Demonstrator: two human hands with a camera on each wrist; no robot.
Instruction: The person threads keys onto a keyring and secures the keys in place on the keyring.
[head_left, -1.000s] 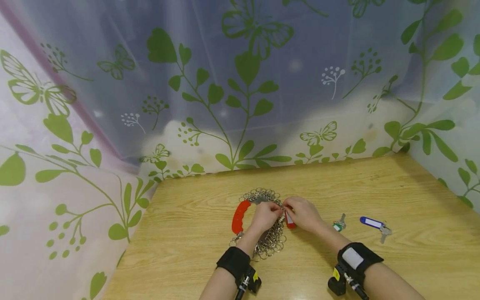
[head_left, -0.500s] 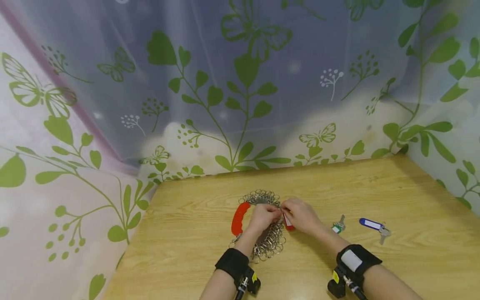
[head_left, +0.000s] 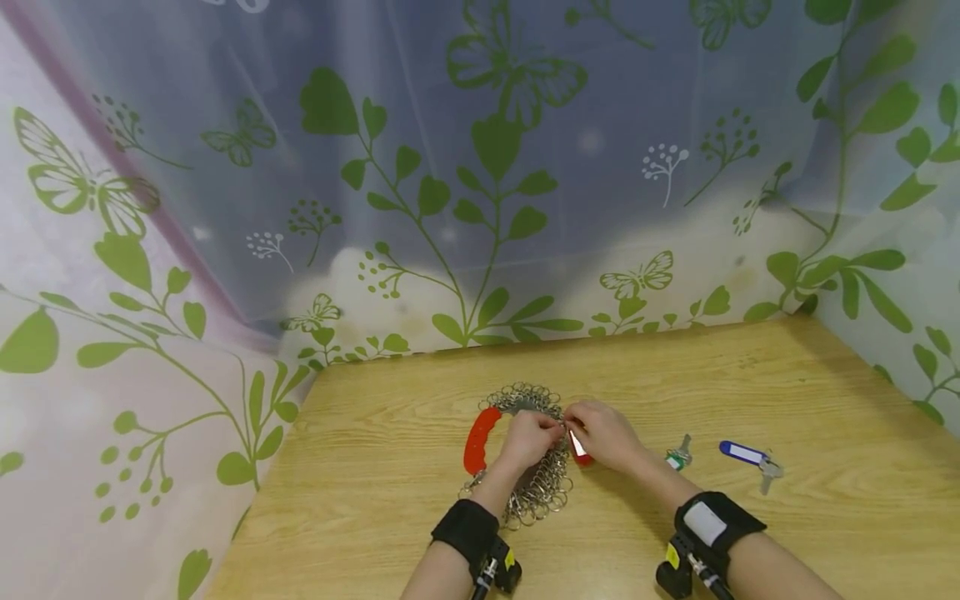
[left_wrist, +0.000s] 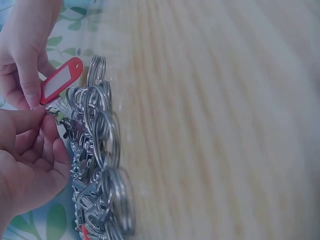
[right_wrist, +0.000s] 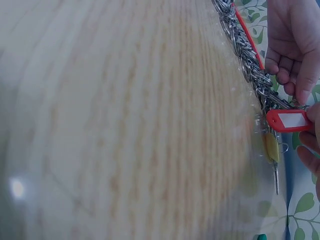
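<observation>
A round bunch of metal split rings [head_left: 543,492] lies on the table, with a curved red handle [head_left: 478,442] at its left side. My left hand [head_left: 528,437] reaches over the bunch. Its thumb and forefinger pinch a small metal ring at the bunch's right edge, largely covered by the fingertips. Close beside it, my right hand [head_left: 603,429] pinches one end of a red key tag [left_wrist: 61,80] with a white label. In the right wrist view the tag [right_wrist: 287,120] points away from those fingers, near the rings. Whether the tag is linked to the ring cannot be seen.
Right of my hands lie a green key tag [head_left: 673,461] with a key and a blue key tag [head_left: 742,452] with keys. A small yellow piece [right_wrist: 271,146] shows beyond the red tag. A patterned curtain [head_left: 480,208] hangs behind the wooden table [head_left: 390,467].
Both hands stay at the same spot on the bunch's right edge with only slight finger movement. The red key tag tilts a little. The whole view shifts slightly.
</observation>
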